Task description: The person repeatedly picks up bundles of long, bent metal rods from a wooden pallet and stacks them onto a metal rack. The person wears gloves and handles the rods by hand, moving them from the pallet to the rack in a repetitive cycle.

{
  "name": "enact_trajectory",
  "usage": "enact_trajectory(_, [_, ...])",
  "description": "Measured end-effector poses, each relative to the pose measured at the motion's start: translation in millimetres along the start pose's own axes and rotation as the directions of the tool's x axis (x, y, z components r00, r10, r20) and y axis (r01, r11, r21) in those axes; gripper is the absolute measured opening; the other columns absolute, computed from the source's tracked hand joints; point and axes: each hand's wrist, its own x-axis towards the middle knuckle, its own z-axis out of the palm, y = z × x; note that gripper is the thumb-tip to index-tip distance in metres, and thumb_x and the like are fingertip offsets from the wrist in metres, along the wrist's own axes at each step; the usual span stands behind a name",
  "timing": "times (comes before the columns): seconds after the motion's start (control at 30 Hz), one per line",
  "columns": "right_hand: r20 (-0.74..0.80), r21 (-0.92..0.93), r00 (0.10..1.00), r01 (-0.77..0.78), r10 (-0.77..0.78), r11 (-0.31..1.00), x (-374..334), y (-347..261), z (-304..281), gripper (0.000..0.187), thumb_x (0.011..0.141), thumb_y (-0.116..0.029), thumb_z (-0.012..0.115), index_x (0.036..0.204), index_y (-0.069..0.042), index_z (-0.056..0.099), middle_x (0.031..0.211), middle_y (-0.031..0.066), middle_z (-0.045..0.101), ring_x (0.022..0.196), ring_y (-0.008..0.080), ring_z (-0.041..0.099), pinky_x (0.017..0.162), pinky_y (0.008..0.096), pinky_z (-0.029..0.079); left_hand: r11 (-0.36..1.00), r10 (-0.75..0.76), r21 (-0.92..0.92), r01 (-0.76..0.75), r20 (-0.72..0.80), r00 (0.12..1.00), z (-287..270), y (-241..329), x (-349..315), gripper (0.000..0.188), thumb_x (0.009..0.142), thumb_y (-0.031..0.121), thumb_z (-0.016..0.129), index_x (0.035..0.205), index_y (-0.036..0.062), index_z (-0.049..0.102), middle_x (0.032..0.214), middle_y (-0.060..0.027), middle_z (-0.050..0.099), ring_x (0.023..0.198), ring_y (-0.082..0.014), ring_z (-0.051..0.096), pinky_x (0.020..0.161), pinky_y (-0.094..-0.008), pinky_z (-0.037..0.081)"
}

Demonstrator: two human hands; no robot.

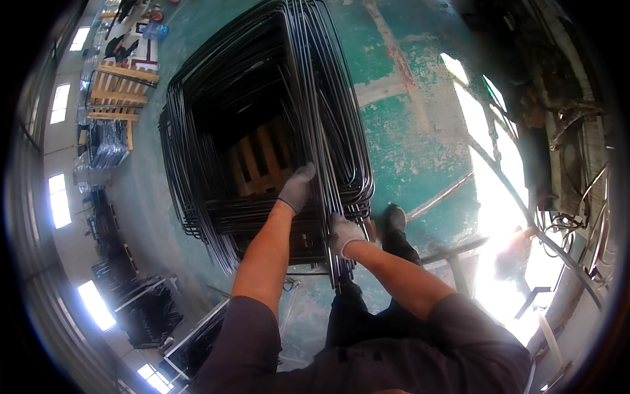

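Note:
A tall stack of black bent metal tube frames (331, 141) with rounded corners rises in front of me. My left hand (298, 188), in a grey glove, reaches to the inner side of the stack's right-hand tubes. Its fingers are closed at the tubes, with their tips partly hidden. Lower and nearer to me, my right hand (346, 234), in a pale glove, is wrapped round several tubes near the stack's front right corner. Through the hollow middle of the frames, a wooden pallet (259, 161) shows underneath.
Worn green floor (420, 138) surrounds the stack, with bright sunlight falling at the right. Wooden pallets (118, 95) and plastic-wrapped goods (108, 148) stand far left. A black-wrapped load (151, 315) lies at the lower left. Machinery and cables (571, 220) line the right side.

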Motion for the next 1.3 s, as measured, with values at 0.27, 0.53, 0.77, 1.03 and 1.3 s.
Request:
enact_trajectory(0.27, [0.016, -0.14, 0.995, 0.096, -0.094, 0.986, 6.4, 2.0, 35.4, 0.037, 0.086, -0.015, 0.065, 0.119, 0.0, 0.059, 0.114, 0.0241, 0.069, 0.109, 0.0397, 0.068, 0.092, 0.0473, 0.055, 0.838, 0.294, 0.542, -0.071, -0.337, 0.894, 53.5, -36.8, -5.3, 0.047, 0.074, 0.022, 0.082, 0.105, -0.0067, 0.062, 0.095, -0.0158, 0.071, 0.084, -0.025, 0.068, 0.08, -0.0353, 0.055])
enact_trajectory(0.53, [-0.631, 0.145, 0.772, 0.214, -0.077, 0.966, 21.6, 9.1, -45.9, 0.041, 0.085, -0.027, 0.072, 0.119, -0.007, 0.064, 0.111, 0.0201, 0.07, 0.101, 0.037, 0.069, 0.091, 0.0452, 0.055, 0.116, 0.56, 0.924, -0.364, 0.242, 0.792, -25.3, -98.4, -21.3, 0.038, 0.072, 0.01, 0.079, 0.102, -0.0042, 0.062, 0.084, -0.0109, 0.07, 0.078, -0.0219, 0.068, 0.074, -0.0314, 0.055])
enact_trajectory(0.77, [-0.412, 0.715, 0.908, 0.268, 0.078, 0.646, 119.1, -29.9, -52.5, 0.094, 0.079, -0.033, 0.086, 0.15, 0.004, 0.037, 0.135, 0.0237, 0.061, 0.126, 0.0331, 0.06, 0.106, 0.0383, 0.048, 0.955, 0.194, 0.27, -0.125, -0.245, 0.95, 9.4, -87.8, -79.9, 0.041, 0.072, 0.0, 0.078, 0.111, 0.0024, 0.064, 0.103, -0.0114, 0.072, 0.089, -0.0214, 0.068, 0.083, -0.032, 0.055])
enact_trajectory(1.03, [-0.182, 0.942, 0.983, 0.167, 0.026, 0.29, 85.3, -41.4, 3.1, 0.05, 0.072, 0.0, 0.082, 0.118, -0.001, 0.061, 0.098, 0.012, 0.072, 0.085, 0.0252, 0.071, 0.078, 0.0392, 0.06, 0.867, 0.377, 0.425, -0.259, -0.22, 0.9, -6.5, -111.2, -108.1, 0.044, 0.074, 0.001, 0.08, 0.113, 0.0015, 0.061, 0.104, -0.0051, 0.069, 0.097, -0.0174, 0.065, 0.091, -0.0324, 0.052])
enact_trajectory(1.3, [-0.124, 0.989, 0.984, 0.133, -0.125, 0.067, 16.8, -72.4, 37.8, 0.04, 0.076, 0.002, 0.08, 0.113, -0.001, 0.065, 0.097, 0.0092, 0.071, 0.086, 0.0243, 0.071, 0.078, 0.0381, 0.06, 0.888, 0.296, 0.409, -0.212, -0.154, 0.943, 1.6, -78.1, -225.6, 0.047, 0.071, 0.001, 0.076, 0.116, 0.0019, 0.062, 0.097, -0.0044, 0.067, 0.087, -0.0156, 0.065, 0.081, -0.032, 0.055])
